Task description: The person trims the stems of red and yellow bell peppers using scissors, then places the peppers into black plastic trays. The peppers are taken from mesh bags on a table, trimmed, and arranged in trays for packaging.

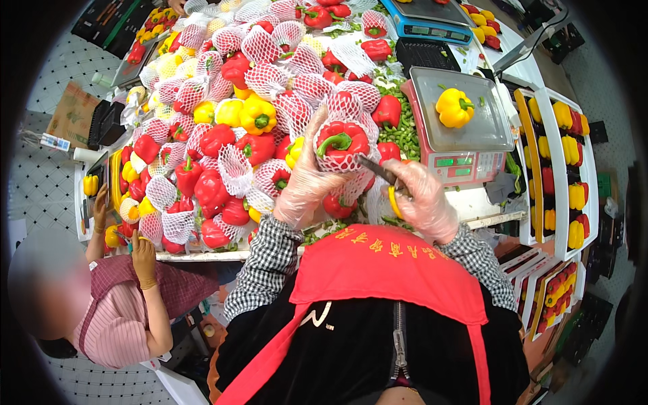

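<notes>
My left hand, in a clear plastic glove, holds a red bell pepper with its green stem facing up. A white foam net sleeve is around the pepper's sides. In my right hand, also gloved, are scissors with a yellow handle; their blades touch or nearly touch the pepper's right side. Beyond both hands lies a heap of red and yellow peppers, many in foam nets. A yellow bell pepper rests on the steel pan of a pink scale to the right.
Cut green stems lie between heap and scale. A blue scale and a black tray stand farther back. White boxes of peppers are at the right. At the left, a co-worker's gloved hand holds scissors near the table.
</notes>
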### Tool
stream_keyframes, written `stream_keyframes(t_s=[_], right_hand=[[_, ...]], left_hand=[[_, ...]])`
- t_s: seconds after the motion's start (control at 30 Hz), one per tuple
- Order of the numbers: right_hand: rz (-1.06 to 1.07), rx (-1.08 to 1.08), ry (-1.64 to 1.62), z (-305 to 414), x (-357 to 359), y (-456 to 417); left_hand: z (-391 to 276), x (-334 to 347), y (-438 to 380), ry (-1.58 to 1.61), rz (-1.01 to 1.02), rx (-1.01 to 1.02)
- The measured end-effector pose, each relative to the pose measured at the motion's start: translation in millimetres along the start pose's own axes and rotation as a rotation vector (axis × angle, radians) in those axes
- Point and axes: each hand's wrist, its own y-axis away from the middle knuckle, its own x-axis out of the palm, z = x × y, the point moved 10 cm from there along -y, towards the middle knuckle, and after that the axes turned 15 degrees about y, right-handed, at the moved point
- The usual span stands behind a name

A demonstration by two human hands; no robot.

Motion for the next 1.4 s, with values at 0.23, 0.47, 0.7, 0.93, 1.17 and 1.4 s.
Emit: stream_keyframes(t_s=[0.23, 0.47, 0.7, 0.93, 1.17, 1.4], right_hand=[[0.166, -0.039, 0.262, -9.5, -7.1, -11.2], [0.233, -0.073, 0.269, -14.6, 0.4, -6.9], [0.075, -0.031, 0.286, -22.6, 2.3, 1.9], [0.001, 0.237, -0.037, -60.2, 19.3, 19.5], [0.276, 0.651, -1.092, -56.2, 53.1, 42.1], [0.278, 0.668, -1.214, -65.4, 66.3, 54.2]], left_hand=[[2.2, 4.3, 2.1, -0.237, 0.169, -0.024], [0.6, 3.2, -2.6, -0.716, 0.348, 0.092], [4.8, -10.4, 3.7, -0.198, 0.03, -0.105], [-49.1, -60.8, 15.2, -0.328, -0.313, 0.184], [-98.7, -131.2, 12.2, 0.726, -0.504, 0.467], [-53.2, -66.2, 4.3, -0.124, -0.134, 0.243]])
